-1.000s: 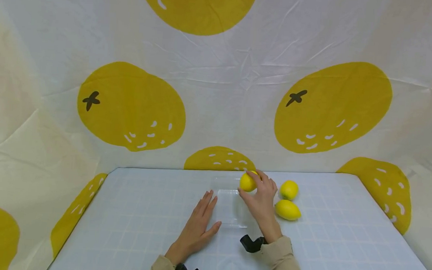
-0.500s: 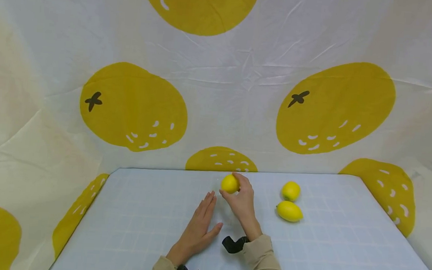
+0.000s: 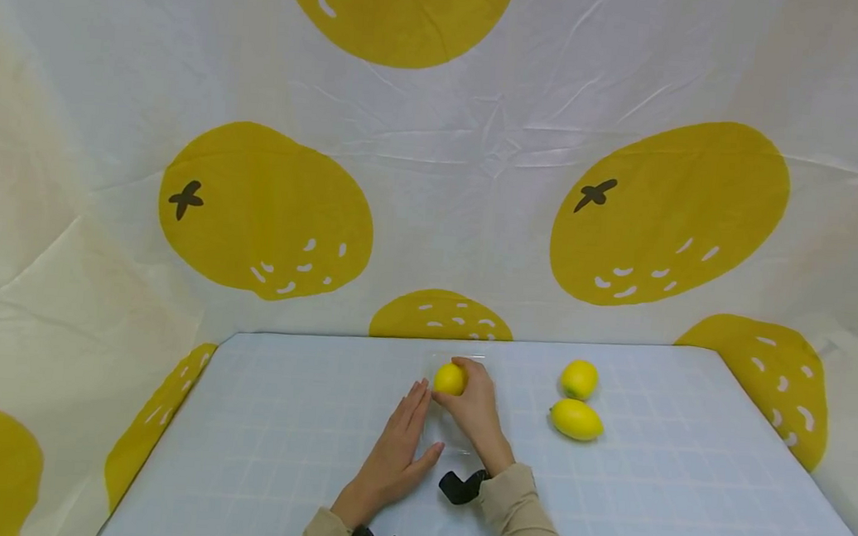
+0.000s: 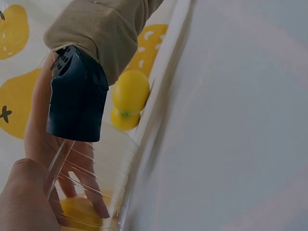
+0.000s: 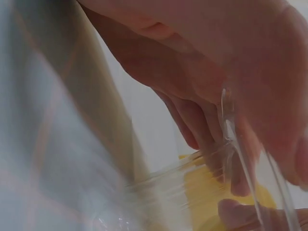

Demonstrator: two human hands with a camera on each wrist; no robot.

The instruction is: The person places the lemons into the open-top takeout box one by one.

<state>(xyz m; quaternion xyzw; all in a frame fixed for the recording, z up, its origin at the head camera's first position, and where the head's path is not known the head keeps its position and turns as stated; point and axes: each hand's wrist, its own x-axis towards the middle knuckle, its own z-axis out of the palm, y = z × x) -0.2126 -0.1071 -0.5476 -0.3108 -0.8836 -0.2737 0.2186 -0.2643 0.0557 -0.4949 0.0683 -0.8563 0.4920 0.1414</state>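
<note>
A clear plastic box (image 4: pixel 119 150) with ribbed sides stands on the table between the hands; its outline is faint in the head view. My right hand (image 3: pixel 477 408) reaches into its far left part and pinches a yellow lemon (image 3: pixel 449 378) between thumb and fingers. Through the box wall in the left wrist view, the lemon (image 4: pixel 81 212) shows low down beside the fingers; whether it touches the bottom I cannot tell. Along the box's left side lies my left hand (image 3: pixel 392 452), fingers straight and thumb spread.
Two more lemons lie right of the box: one farther back (image 3: pixel 579 380), one nearer (image 3: pixel 576 419). A checked pale cloth covers the table (image 3: pixel 683 485). Behind it hangs a white sheet (image 3: pixel 462 220) printed with big yellow fruits. Black wrist mounts (image 3: pixel 462 487) sit below both hands.
My right hand has carried the lemon leftward across the box, then lowered it slightly toward me inside the far left part. My left hand has stayed in place.
</note>
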